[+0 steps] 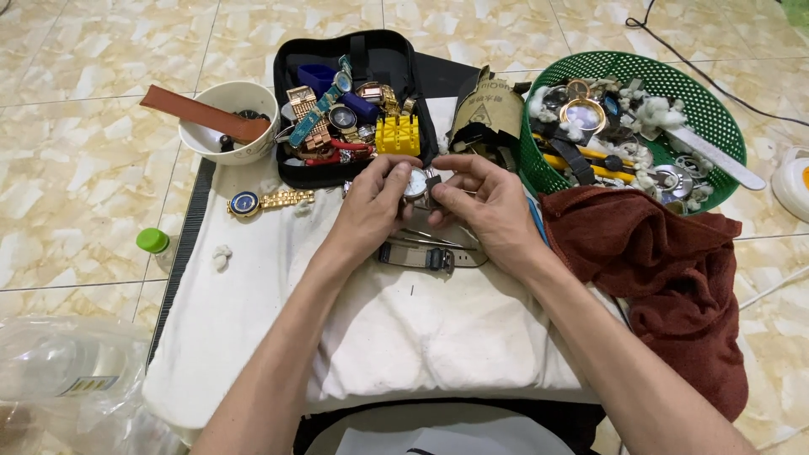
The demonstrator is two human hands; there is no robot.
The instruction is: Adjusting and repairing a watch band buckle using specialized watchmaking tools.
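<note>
A: Left of the watch [416, 183], what is lying about?

B: Far left of it a green-capped bottle [152, 243] is standing on the tiles; nearer, a white bowl [229, 123] is holding a brown strap [205, 115], and a gold watch [259, 201] with a blue dial is lying on the white cloth [253, 303].

A: And the hands?

B: The left hand [371, 206] is closing narrowly on the watch, gripping its left side; the right hand [484, 206] is pinching at its right edge, fingers curled tight. The watch is sitting between both thumbs, lifted just above the cloth.

A: How should that be done well?

B: I'd judge the left hand should be bracing the case firmly while the right is working with light, even pressure, keeping it low over the cloth so small parts are landing softly. Just below the watch a grey strap [421, 255] and thin tools are waiting.

A: Right of it?

B: Behind it the black case [354, 109] is lying open; right of it are the green basket [640, 126] and a maroon towel [674, 278].
</note>
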